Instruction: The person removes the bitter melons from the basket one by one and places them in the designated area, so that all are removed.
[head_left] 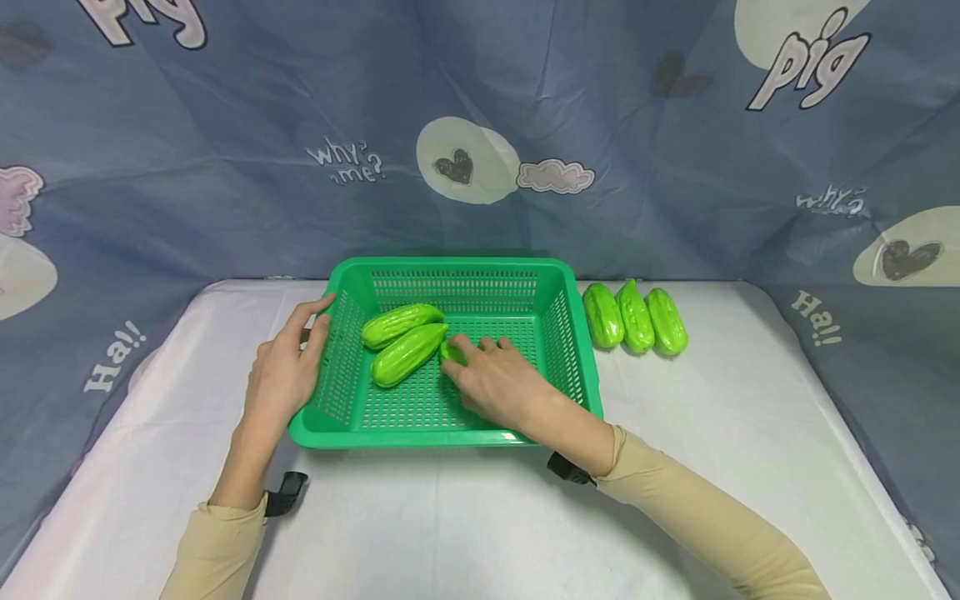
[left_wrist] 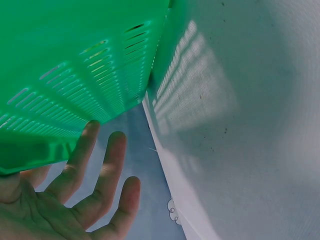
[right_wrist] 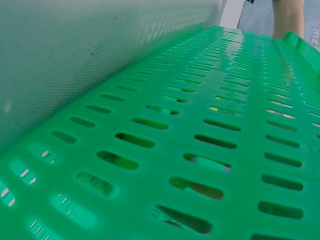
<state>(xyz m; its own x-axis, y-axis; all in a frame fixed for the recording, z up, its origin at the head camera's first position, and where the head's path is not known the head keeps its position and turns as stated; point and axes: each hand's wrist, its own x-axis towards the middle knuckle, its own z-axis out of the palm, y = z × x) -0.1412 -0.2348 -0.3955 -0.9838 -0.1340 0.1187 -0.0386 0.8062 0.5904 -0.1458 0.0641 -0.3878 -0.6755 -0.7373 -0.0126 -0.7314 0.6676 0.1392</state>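
Note:
A green plastic basket [head_left: 438, 437] with slotted walls stands on the white-covered table. Inside it, toward the left, a bitter melon [head_left: 401, 325] and another bitter melon [head_left: 408, 356] lie slantwise side by side. My right hand [head_left: 495, 379] reaches into the basket and grips a third bitter melon [head_left: 452, 352], mostly covered by the fingers. My left hand [head_left: 285, 367] rests at the basket's left rim; in the left wrist view, its spread fingers [left_wrist: 115, 155] lie along the outer wall. The right wrist view is filled by the basket wall [right_wrist: 240, 145], so the right hand is hidden there.
Right of the basket, three more bitter melons [head_left: 635, 318] lie in a row on the white cloth [head_left: 750, 433]. Behind the table hangs a blue printed curtain [head_left: 480, 100], which also borders both sides.

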